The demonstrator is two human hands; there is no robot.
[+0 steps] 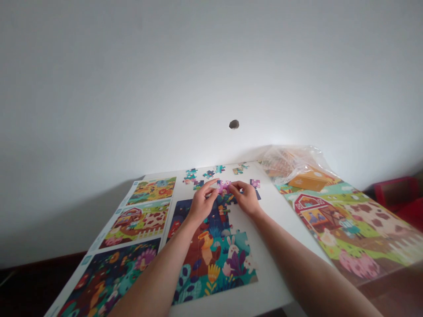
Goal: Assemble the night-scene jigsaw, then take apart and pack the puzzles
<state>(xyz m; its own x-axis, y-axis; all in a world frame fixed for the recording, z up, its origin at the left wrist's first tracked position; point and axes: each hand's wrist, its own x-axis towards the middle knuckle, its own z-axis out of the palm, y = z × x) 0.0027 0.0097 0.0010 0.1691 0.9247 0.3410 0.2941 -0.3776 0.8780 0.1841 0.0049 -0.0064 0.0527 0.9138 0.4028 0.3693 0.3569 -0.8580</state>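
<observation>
From my end I can't read any txt, nos. or brand. On the L margin of the pic sheet (135, 222) I see small blue tabs (86, 260), one by each pic, any print on 'em too tiny & blurred; the orange box (309, 179) has a faint pale mark, also illegible on my feed.

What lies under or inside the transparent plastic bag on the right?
An orange box shows at the front of the plastic bag, over the farm picture. Folds and glare blur the rest; I cannot tell whether the box is inside or underneath.
</observation>
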